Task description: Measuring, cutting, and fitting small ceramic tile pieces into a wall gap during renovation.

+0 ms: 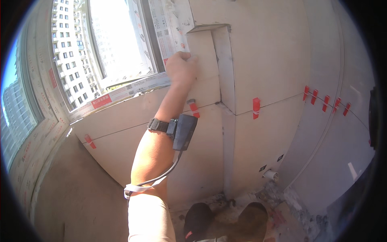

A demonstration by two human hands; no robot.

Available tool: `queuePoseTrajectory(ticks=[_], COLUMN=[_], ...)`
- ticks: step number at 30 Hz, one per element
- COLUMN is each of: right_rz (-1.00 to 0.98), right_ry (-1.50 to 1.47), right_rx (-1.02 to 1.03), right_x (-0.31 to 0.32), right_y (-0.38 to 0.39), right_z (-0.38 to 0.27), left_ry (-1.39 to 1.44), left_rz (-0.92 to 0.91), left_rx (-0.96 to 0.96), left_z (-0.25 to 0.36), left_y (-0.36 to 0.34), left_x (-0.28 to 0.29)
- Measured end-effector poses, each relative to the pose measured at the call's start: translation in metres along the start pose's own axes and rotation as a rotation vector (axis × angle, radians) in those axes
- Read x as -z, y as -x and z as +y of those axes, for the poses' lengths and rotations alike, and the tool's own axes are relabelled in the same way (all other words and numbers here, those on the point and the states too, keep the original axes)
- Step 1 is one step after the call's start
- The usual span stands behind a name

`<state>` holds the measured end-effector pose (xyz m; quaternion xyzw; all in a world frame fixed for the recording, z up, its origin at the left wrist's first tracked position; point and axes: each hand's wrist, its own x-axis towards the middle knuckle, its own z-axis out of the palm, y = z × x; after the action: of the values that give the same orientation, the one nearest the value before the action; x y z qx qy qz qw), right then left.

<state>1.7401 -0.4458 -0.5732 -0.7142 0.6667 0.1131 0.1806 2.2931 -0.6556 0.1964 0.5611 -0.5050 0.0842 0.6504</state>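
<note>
My left hand [181, 69] is raised against a narrow pale wall tile [206, 60] beside the window frame [163, 30]. Its fingers are curled closed, and whatever they may hold is hidden. On the wrist is a dark strap with a black box [185, 132], and a cable runs from it down the forearm under a pale band. Below the hand, a red tile clip [194, 109] sits in the joint between two tiles. My right hand does not show.
More red clips [256, 108] line the horizontal joint to the right. A boxed-out tiled corner [223, 64] stands beside the hand. A white pipe stub [271, 175] sticks out low on the wall. Rubble [290, 201] litters the floor around my shoes [252, 220].
</note>
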Motion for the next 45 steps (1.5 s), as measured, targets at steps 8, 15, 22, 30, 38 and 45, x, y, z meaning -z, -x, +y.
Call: queuePoseTrajectory(ticks=[8, 15, 22, 30, 38, 45], right_rz=[0.009, 0.008, 0.002, -0.003, -0.025, -0.044], right_ry=[-0.017, -0.019, -0.012, -0.010, 0.012, 0.049], right_rx=[-0.015, -0.012, 0.008, 0.019, 0.035, 0.066], right_x=[-0.010, -0.016, -0.016, -0.016, -0.021, -0.021], right_y=[0.006, 0.004, 0.000, 0.002, 0.003, -0.002], right_z=[-0.005, -0.008, -0.006, -0.007, -0.002, 0.012], left_ry=[-0.034, -0.031, -0.137, -0.130, -0.128, 0.012], left_rz=[0.082, 0.054, 0.104, 0.091, 0.029, -0.014], left_rx=[-0.062, -0.064, -0.158, -0.172, -0.097, -0.030], left_z=[-0.003, 0.005, 0.008, 0.003, 0.002, 0.005], left_y=[0.000, 0.002, 0.002, -0.002, -0.008, -0.003], left_x=[-0.005, 0.000, -0.002, -0.003, 0.003, 0.004])
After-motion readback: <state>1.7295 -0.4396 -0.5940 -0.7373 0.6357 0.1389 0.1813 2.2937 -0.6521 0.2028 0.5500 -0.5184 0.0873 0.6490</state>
